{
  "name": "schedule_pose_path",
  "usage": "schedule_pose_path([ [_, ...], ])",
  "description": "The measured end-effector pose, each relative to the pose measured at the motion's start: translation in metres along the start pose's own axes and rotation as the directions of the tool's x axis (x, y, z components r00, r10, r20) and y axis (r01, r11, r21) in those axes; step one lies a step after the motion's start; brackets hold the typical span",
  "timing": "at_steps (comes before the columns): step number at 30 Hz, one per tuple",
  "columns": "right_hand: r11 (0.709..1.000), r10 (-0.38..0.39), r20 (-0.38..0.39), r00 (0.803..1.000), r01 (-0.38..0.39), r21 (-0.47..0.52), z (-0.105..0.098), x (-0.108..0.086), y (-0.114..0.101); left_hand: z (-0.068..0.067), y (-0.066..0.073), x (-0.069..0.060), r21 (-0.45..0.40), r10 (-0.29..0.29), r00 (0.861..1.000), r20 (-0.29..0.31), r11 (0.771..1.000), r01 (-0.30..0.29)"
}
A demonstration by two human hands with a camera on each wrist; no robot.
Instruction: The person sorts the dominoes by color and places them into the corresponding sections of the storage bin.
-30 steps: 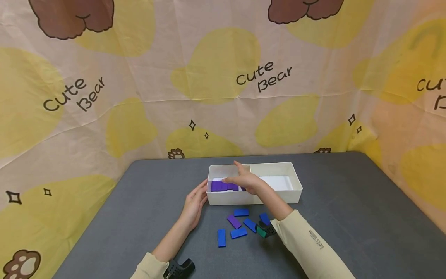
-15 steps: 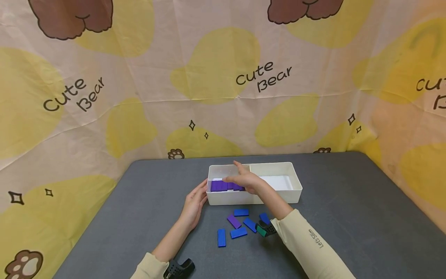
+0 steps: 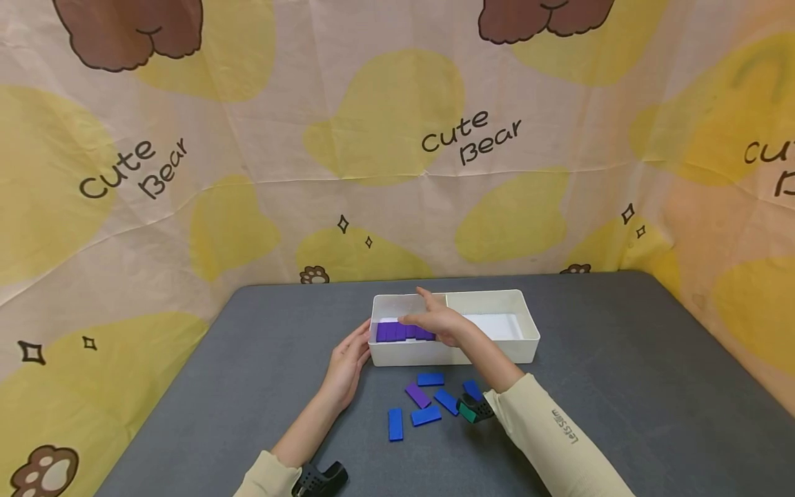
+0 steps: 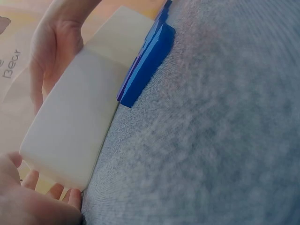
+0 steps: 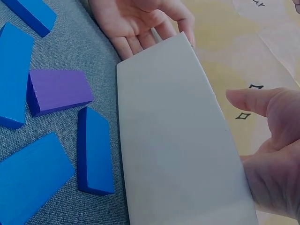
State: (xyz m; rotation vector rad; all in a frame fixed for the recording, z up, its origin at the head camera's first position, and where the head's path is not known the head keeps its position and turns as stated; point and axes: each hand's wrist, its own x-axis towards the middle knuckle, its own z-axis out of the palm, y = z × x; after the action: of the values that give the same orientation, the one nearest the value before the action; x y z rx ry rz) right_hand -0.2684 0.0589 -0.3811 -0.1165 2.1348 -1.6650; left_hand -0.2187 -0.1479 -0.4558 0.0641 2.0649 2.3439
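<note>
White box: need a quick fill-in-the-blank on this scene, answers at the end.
1. In the head view, the left hand touches the ____ end of the white box.
2. The right hand reaches into the box, where the row of blocks is ____.
3. Most loose blocks on the table are ____.
4. The backdrop reads "Cute ____".
Missing words: left; purple; blue; Bear.

Cream sleeves point(image 3: 553, 435), dark lettering point(image 3: 564, 426) along right one; black wrist devices point(image 3: 319, 480), small holes.
</note>
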Motion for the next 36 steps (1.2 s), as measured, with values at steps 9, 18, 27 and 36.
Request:
schedule_pose_path([
  [9, 1.000, -0.006, 0.016, 1.000, 0.005, 0.004, -0.002, -0.003, -0.001, 0.001, 0.000, -0.001, 0.011, -0.001, 1.000, 0.003, 1.000, 0.001],
  [18, 0.995, -0.052, 0.040, 0.998, 0.056, -0.088, -0.005, -0.012, -0.009, 0.000, 0.000, -0.002, 0.007, 0.002, 1.000, 0.001, 1.000, -0.002],
  [27, 0.978, -0.091, 0.065, 0.994, 0.101, -0.183, -0.009, -0.030, -0.021, 0.000, 0.000, -0.002, 0.004, 0.001, 1.000, 0.001, 1.000, -0.001],
  [36, 0.954, -0.203, 0.008, 0.979, 0.200, -0.224, -0.013, -0.048, -0.012, 0.000, 0.000, -0.001, 0.005, 0.010, 1.000, -0.001, 1.000, -0.010],
])
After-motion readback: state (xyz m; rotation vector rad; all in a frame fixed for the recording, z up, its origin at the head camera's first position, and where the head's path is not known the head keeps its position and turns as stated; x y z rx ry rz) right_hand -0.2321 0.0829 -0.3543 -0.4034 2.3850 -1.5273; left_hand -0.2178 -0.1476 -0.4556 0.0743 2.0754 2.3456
